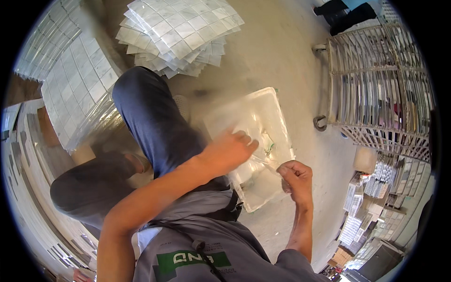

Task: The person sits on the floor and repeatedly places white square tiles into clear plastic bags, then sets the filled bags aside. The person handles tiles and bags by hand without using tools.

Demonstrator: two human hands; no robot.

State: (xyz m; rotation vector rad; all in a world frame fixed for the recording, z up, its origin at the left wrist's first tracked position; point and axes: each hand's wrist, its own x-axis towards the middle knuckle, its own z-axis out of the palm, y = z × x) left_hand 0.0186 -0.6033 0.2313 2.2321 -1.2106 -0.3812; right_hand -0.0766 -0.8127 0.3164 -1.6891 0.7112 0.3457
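Note:
Over a shallow white tray (282,122) on the floor, both of my hands are held close together. My left hand (230,151) has its fingers curled and is partly blurred. My right hand (297,177) is closed in a pinch at the tray's near right edge. Between the two hands stretches a thin piece of clear plastic film (267,163), hard to see against the tray. Inside the tray lies crumpled clear plastic with a green bit (269,149). Blurring hides what lies beside the left fingers.
A tall stack of white marble mosaic tile sheets (181,23) stands ahead, left of centre. More tile sheets (70,89) under clear wrap stand at the left. On the right is a wheeled rack (371,75) filled with upright slabs; behind it are cartons (364,160).

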